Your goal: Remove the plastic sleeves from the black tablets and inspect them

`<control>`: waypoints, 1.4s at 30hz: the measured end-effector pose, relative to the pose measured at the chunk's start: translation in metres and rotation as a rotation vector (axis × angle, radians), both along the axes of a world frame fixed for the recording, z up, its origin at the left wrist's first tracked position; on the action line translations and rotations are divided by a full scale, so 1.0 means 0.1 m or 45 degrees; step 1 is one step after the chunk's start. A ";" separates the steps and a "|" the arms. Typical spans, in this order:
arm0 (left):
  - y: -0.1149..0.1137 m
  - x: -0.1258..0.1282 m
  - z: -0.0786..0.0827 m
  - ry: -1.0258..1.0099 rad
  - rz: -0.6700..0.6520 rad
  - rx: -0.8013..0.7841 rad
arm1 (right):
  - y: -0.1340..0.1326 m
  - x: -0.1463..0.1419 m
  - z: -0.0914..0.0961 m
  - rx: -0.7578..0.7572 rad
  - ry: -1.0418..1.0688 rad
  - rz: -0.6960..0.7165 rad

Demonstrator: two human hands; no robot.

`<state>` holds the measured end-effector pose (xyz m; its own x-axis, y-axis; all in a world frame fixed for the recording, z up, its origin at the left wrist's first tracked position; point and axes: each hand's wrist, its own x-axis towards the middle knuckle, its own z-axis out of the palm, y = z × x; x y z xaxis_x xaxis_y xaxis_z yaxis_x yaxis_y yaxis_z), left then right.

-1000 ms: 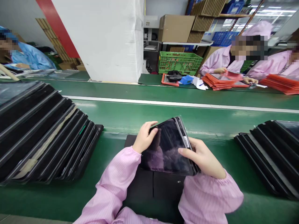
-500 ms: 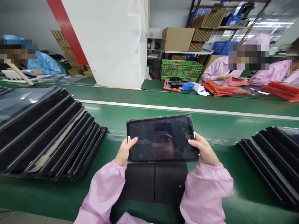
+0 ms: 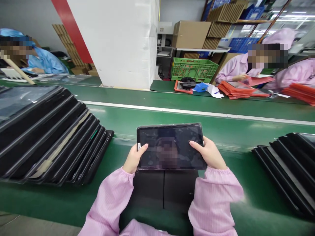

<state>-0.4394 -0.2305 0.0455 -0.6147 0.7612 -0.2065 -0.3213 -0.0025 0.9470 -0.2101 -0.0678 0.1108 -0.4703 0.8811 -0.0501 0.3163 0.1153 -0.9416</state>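
A tablet [image 3: 169, 154] with a dark, reflective screen is held level across in front of me. My left hand [image 3: 134, 157] grips its left end, thumb on the screen near a small white label. Around the right end my right hand [image 3: 211, 152] is closed, with the thumb lying further in on the glass. The fingers behind the tablet are hidden. A flat black folding cover [image 3: 163, 193] hangs or lies below the tablet's lower edge, creased down the middle; whether it is joined to the tablet I cannot tell.
Leaning stacks of black tablet cases stand at the left [image 3: 61, 141] and right [image 3: 283, 173] on the green bench [image 3: 128, 203]. Across it, co-workers sit by red sleeves [image 3: 236, 90]. A green crate [image 3: 193, 69] and a white pillar [image 3: 123, 46] are behind.
The right thumb has slid inward over the screen. The tablet now sits slightly more level. My view has shifted a little; both hands still hold on.
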 end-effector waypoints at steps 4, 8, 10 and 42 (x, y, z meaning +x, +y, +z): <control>0.14 0.02 -0.19 0.118 0.039 -0.004 | -0.13 -0.05 0.14 0.278 -0.164 -0.044; 0.24 0.12 -0.32 0.069 -0.038 0.038 | -0.44 0.00 0.35 0.400 -0.244 -0.057; 0.26 0.19 -0.35 0.015 -0.099 0.078 | -0.64 0.04 0.43 0.449 -0.236 -0.069; 0.52 0.23 0.68 0.543 -0.169 0.971 | -1.02 -0.48 0.21 0.577 0.311 0.497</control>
